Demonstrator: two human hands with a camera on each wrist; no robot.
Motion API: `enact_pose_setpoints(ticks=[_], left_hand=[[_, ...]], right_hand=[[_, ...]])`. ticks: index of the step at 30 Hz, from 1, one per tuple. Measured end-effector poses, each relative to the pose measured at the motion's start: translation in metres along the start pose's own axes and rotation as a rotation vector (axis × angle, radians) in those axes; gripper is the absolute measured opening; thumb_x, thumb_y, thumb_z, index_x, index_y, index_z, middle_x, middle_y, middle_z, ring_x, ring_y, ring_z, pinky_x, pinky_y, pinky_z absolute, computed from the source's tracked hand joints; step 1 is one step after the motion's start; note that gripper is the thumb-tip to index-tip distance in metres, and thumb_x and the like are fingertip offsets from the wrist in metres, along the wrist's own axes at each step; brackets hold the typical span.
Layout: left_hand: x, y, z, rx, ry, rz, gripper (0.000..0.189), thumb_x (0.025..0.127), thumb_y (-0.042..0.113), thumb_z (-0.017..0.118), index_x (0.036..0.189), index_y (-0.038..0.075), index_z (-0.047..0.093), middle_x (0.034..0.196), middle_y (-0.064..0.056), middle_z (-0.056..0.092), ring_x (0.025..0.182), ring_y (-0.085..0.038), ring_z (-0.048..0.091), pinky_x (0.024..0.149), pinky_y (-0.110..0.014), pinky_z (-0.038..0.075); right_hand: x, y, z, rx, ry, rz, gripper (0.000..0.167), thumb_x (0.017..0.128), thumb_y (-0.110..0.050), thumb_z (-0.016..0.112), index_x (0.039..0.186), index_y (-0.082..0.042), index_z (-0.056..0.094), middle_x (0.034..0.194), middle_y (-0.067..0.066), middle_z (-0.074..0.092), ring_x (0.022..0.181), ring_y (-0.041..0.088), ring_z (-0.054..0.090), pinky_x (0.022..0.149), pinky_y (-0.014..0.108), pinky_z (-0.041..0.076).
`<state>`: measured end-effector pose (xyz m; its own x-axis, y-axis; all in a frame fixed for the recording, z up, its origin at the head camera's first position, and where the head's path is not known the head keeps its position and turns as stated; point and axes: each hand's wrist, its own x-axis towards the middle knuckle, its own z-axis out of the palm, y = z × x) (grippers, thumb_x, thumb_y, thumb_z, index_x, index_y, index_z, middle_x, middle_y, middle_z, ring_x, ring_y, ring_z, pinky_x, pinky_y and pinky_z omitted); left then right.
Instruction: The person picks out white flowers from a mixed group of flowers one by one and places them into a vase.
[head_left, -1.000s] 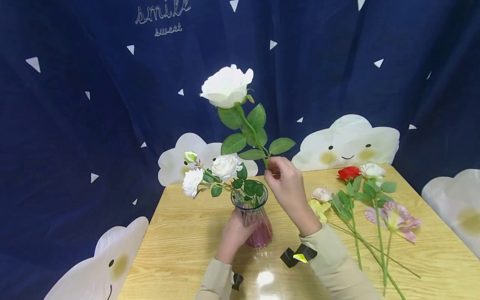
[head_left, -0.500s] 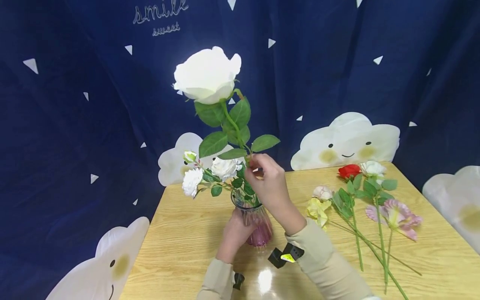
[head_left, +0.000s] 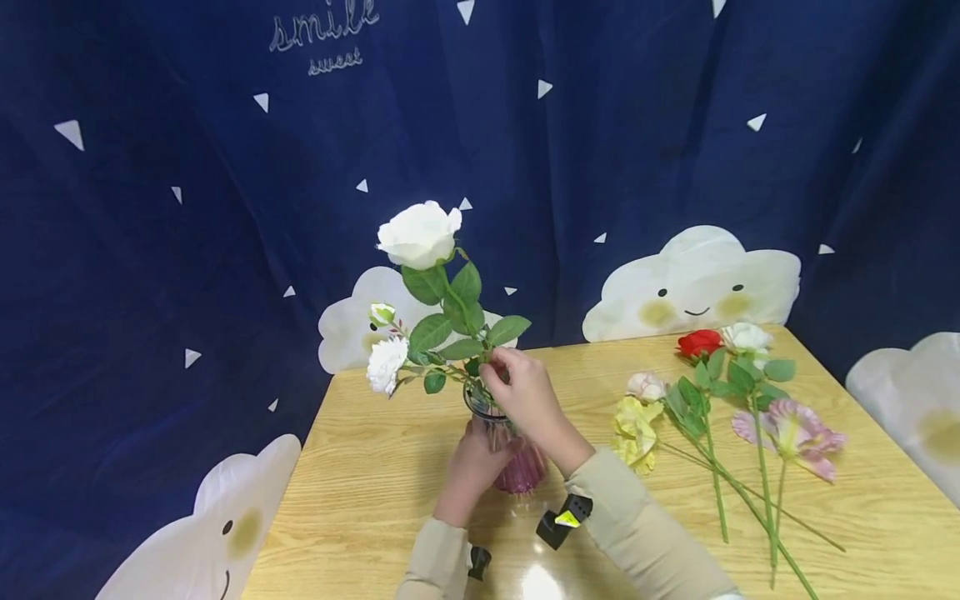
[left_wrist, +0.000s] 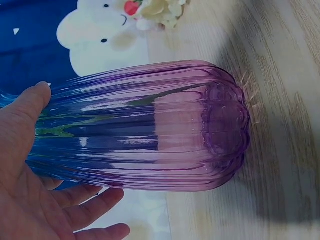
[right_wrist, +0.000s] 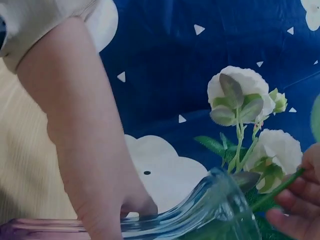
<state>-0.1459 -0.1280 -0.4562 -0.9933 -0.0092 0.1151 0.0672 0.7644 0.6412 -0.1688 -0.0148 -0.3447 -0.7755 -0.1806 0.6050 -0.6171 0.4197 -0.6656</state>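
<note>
A ribbed glass vase [head_left: 522, 473], blue at the mouth and pink-purple at the base, stands on the table. My left hand [head_left: 472, 462] holds its upper part, thumb on one side and fingers on the other in the left wrist view. Above the mouth, my right hand [head_left: 527, 400] pinches the stem of a big white rose [head_left: 418, 237]. That green stem [right_wrist: 280, 190] slants toward the vase rim in the right wrist view. A spray of smaller white flowers [head_left: 387, 365] leans left out of the vase. The large rose's leaves partly hide it in the head view.
To the right on the wooden table [head_left: 360, 467] lie a red rose [head_left: 699, 342], a white rose [head_left: 746, 337], a yellow flower [head_left: 636, 433], a pale pink flower [head_left: 646, 386] and a pink-purple flower [head_left: 797, 437], stems crossing. A blue curtain [head_left: 480, 125] hangs behind.
My right hand has brought the big white rose left over the vase, then lowered it so the bloom sits lower. My left hand has stayed on the vase.
</note>
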Motion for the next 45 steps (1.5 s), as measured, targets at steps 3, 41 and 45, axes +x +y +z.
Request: enact_pose_setpoints(ticks=[3,41,45], left_hand=[[0.0,0.0,0.001,-0.009,0.003,0.003,0.079,0.077,0.049,0.062,0.131,0.001,0.032,0.117,-0.023,0.049,0.103,-0.036,0.053,0.081,-0.048,0.046],[0.0,0.003,0.001,-0.084,0.001,0.053,0.089,0.077,0.046,0.064,0.141,0.008,0.015,0.127,-0.023,0.046,0.108,-0.038,0.05,0.085,-0.048,0.044],[-0.001,0.002,0.001,-0.088,0.0,0.047,0.09,0.077,0.045,0.064,0.141,0.007,0.015,0.127,-0.024,0.045,0.109,-0.037,0.049,0.087,-0.047,0.043]], right_hand=[[-0.002,0.004,0.0,-0.065,-0.025,0.032,0.007,0.081,-0.005,0.058,0.077,-0.007,0.064,0.07,0.0,0.061,0.063,0.009,0.056,0.056,0.025,0.047],[-0.034,0.089,-0.065,-0.514,-0.108,0.248,0.024,0.075,-0.01,0.062,0.097,-0.002,0.062,0.083,0.01,0.062,0.067,0.025,0.058,0.05,0.036,0.047],[-0.042,0.1,-0.073,-0.524,-0.132,0.278,0.024,0.075,-0.011,0.062,0.097,-0.002,0.061,0.083,0.011,0.061,0.067,0.026,0.057,0.05,0.037,0.047]])
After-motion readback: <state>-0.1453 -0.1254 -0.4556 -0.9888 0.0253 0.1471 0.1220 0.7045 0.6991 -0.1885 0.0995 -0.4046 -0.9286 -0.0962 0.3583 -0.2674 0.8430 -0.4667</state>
